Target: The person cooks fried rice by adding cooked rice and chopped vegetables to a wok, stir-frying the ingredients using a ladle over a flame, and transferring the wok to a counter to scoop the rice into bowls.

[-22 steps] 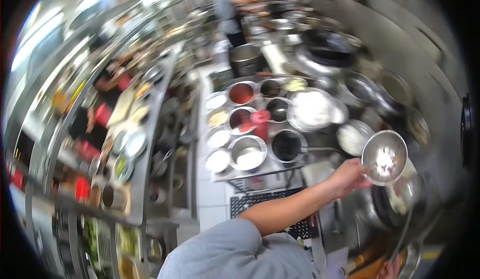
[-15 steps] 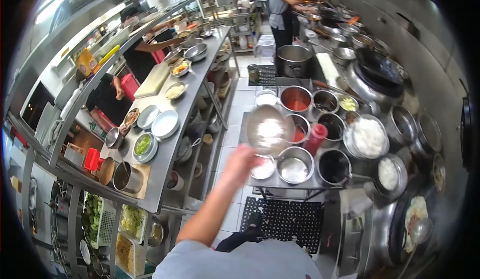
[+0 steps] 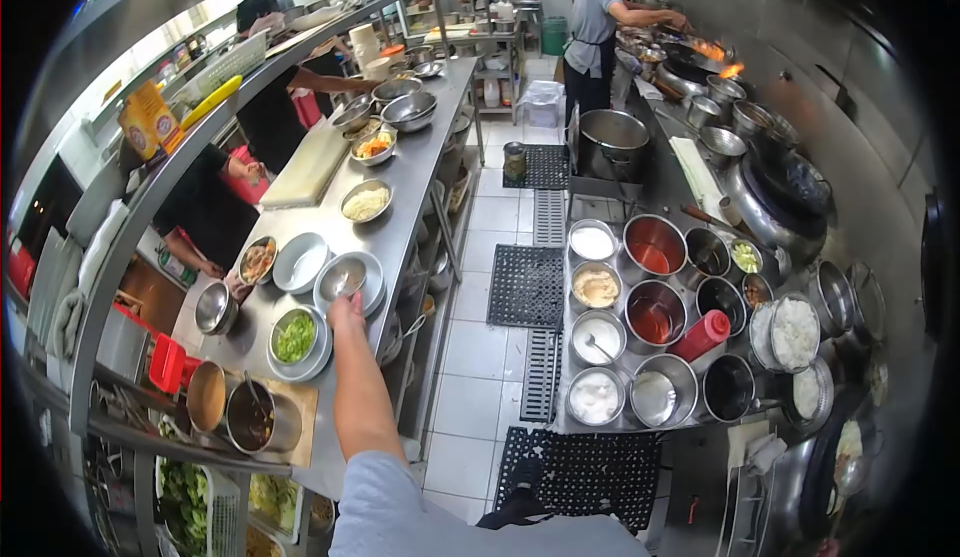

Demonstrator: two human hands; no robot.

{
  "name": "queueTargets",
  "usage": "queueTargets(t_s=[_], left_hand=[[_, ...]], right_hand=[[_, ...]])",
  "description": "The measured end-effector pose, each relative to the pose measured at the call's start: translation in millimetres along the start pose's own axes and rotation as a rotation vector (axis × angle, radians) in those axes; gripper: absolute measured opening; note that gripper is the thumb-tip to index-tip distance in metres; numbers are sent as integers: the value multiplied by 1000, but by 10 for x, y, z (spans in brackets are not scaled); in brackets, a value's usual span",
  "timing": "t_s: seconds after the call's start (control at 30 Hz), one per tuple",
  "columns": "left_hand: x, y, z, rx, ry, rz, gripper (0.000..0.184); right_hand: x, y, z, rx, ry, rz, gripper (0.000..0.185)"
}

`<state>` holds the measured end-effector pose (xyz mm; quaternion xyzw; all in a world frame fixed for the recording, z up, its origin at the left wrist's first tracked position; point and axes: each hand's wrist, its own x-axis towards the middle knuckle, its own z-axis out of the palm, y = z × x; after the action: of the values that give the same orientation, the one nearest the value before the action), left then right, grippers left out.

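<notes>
My left hand [image 3: 346, 309] reaches out over the steel counter on the left, its fingers closed on the near rim of a small metal bowl [image 3: 344, 275]. That bowl is over a stack of white bowls [image 3: 372, 299]; I cannot tell whether it touches them. Close by are another white bowl [image 3: 300, 262] and a bowl of chopped greens [image 3: 294, 337]. At the lower right edge, a sliver of my right hand [image 3: 828, 548] shows closed at the handle of a ladle [image 3: 850, 474]. The ladle's head rests in a wok [image 3: 815, 477] with pale food.
Pots of sauce [image 3: 655, 245], white powder tubs [image 3: 595, 397] and a red squeeze bottle [image 3: 702, 335] crowd the right table. A steel shelf rail [image 3: 200, 447] runs along the left. Black mats [image 3: 580, 462] lie on the floor. A co-worker [image 3: 598, 32] stands at flaming woks.
My left hand has carried the metal bowl left, from above the sauce table to above the white bowls. My view has shifted, and flames now show at the far woks.
</notes>
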<state>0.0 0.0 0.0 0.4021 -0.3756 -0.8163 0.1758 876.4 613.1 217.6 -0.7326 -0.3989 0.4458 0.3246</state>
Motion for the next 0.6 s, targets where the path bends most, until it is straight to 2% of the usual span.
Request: queueTargets(t_s=[0.1, 0.17, 0.2, 0.23, 0.3, 0.33, 0.4, 0.43, 0.5, 0.53, 0.57, 0.6], left_hand=[[-29, -90, -123, 37, -15, 55, 26], [-1008, -99, -341, 167, -336, 278, 26], [-1145, -146, -658, 700, -724, 404, 31], [-2379, -116, -640, 764, -907, 382, 22], [-2970, -721, -1300, 1040, -1497, -56, 36], [-3347, -1019, -1433, 1435, -1804, -65, 42], [-3560, -1634, -1830, 1736, -2071, -224, 48], [-3462, -2076, -2119, 1888, -2204, -269, 50], [-2959, -2601, -2659, 1753, -2579, -384, 52], [-3156, -2563, -2690, 2134, -2359, -636, 48], [-2636, -3044, -3200, 1816, -2559, -587, 48], [-3499, -2485, -2665, 2001, -2461, -627, 44]], right_hand=[[-59, 1, -2, -16, 25, -8, 21], [-69, 15, -9, -32, 39, -6, 19], [-67, 15, -16, -36, 47, -12, 18], [-74, 23, -17, -48, 53, -15, 17], [-82, 0, -4, -84, 77, -27, 16], [-106, -44, 51, -120, 89, -43, 16], [-127, -105, 89, -163, 72, -85, 17], [250, 194, -134, -78, -34, -139, 11], [1011, 760, -537, 108, -261, -215, 55], [863, 736, -425, 183, -144, -204, 50], [556, 522, -464, 117, -196, -164, 58], [367, 382, -496, 73, -160, -163, 54]])
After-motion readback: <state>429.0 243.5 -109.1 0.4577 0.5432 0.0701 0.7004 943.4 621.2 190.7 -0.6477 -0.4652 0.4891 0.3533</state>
